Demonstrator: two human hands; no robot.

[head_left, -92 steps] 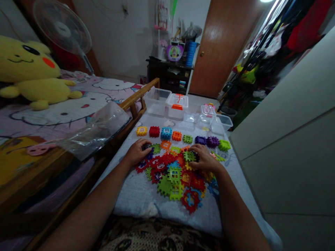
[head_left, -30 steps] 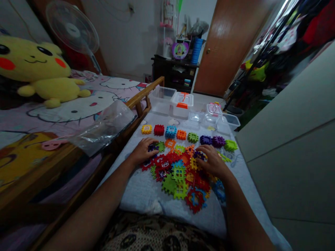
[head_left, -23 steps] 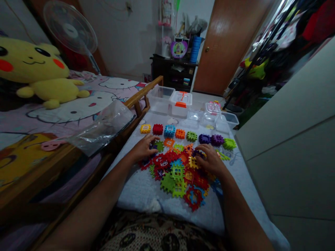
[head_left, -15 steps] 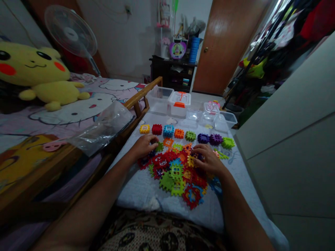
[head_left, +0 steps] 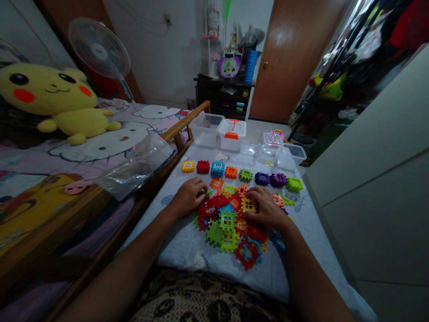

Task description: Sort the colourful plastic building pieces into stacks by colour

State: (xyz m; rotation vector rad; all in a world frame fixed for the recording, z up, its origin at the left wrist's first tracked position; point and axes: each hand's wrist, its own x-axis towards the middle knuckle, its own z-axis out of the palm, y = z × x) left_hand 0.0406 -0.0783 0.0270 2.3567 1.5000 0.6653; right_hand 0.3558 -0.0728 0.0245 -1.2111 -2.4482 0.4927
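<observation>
Flat toothed building pieces in several colours lie heaped on a pale cloth. At the heap's left edge, my left hand (head_left: 189,197) has its fingers curled round a green building piece, mostly hidden by them. My right hand (head_left: 266,208) grips a yellow window-patterned building piece (head_left: 248,205) between thumb and fingers, over the right side of the heap. Between the hands are red pieces (head_left: 209,208), with a lime window piece (head_left: 227,220) closer to me. Behind the heap stands a row of block stacks sorted by colour, among them a blue stack (head_left: 217,168).
Clear plastic boxes (head_left: 209,129) stand at the far end, one with an orange-latched lid (head_left: 233,129). A wooden rail (head_left: 174,132) runs along the left, with a clear plastic bag (head_left: 137,163) on it. To the right rises a white cabinet (head_left: 375,179).
The yellow piece has turned to show more of its face in my right hand. My left fingers have closed over the green piece. The whole view has shifted slightly.
</observation>
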